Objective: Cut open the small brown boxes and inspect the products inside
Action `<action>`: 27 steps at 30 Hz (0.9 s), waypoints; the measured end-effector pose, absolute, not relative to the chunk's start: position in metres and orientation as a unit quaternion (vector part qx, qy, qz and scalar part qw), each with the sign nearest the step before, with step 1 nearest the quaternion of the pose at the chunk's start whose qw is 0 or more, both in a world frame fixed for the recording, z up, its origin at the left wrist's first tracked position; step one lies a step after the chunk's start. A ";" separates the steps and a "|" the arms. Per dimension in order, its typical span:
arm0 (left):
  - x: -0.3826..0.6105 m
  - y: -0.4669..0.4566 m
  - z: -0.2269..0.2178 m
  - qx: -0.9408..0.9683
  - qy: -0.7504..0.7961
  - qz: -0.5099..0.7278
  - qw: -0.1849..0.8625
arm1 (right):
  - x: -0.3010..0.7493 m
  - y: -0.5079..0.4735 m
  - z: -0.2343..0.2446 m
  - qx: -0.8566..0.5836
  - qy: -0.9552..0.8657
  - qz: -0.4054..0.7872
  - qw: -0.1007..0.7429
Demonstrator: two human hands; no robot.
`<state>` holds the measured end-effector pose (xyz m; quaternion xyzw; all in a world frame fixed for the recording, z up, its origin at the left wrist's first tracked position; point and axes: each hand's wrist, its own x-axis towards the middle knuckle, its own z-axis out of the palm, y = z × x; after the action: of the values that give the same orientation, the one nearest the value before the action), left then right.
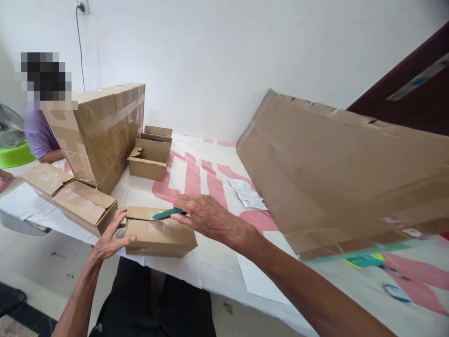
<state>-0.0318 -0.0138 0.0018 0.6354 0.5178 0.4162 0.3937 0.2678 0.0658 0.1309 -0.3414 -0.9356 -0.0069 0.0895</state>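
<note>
A small closed cardboard box [157, 238] lies near the front edge of the cloth-covered table. My left hand [111, 238] steadies its left end, thumb on the near side and fingers at the far corner, with nothing else in the grasp. In my right hand [203, 217] is a green utility knife [167, 213], pointing left. The knife's tip is at the seam along the box's top, where the flaps show a dark gap at the left. Some clear tape shows beside the blade.
Two small boxes [84, 201] sit end to end at the left, before a tall taped stack of boxes [101, 135]. Open boxes [149, 161] stand beyond. A large cardboard sheet [343, 182] leans at the right, near a crumpled paper [247, 194]. Behind the stack is a person in a purple sleeve [40, 131].
</note>
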 end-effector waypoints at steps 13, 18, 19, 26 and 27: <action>-0.037 -0.006 0.016 0.692 0.509 0.349 0.375 | 0.409 0.033 0.019 -0.542 -0.758 0.069 0.356; -0.039 -0.004 0.026 0.702 0.505 0.329 0.380 | 0.378 0.002 -0.098 -0.577 -0.723 0.067 0.374; -0.041 -0.004 0.027 0.701 0.501 0.329 0.387 | 0.372 0.001 -0.102 -0.575 -0.723 0.069 0.378; -0.046 0.003 0.019 0.629 0.526 0.375 0.432 | 0.331 0.030 -0.003 -0.434 -0.801 0.141 0.387; -0.046 0.004 0.019 0.621 0.535 0.377 0.431 | 0.325 0.031 0.010 -0.414 -0.817 0.142 0.376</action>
<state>-0.0455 0.0038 0.0190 0.6214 0.5347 0.3767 0.4313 0.3252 0.0313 0.0096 -0.4141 -0.8167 0.1419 0.3760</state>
